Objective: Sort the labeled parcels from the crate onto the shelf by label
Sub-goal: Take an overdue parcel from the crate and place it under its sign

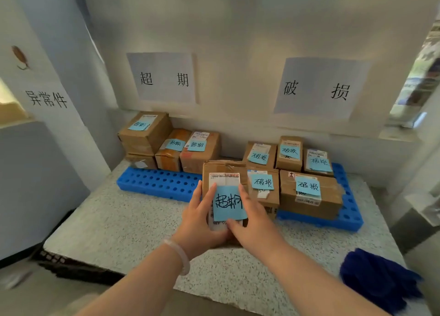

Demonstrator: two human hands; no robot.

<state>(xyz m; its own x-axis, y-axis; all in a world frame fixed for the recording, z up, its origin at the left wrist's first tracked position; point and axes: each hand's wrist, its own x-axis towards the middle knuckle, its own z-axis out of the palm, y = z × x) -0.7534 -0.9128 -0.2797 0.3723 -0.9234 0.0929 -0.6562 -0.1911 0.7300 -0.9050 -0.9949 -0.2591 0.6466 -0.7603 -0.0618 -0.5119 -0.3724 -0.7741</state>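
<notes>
Over the blue pallet [157,182], our left hand [202,220] and right hand [253,223] grip a 超期-labelled cardboard parcel [223,170], perhaps resting there.

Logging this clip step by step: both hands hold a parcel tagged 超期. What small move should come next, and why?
Probably shift the parcel left and set it on the bare stretch of blue pallet below the 超期 sign. Its note matches the boxes there; the boxes to its right read 破损.
</notes>
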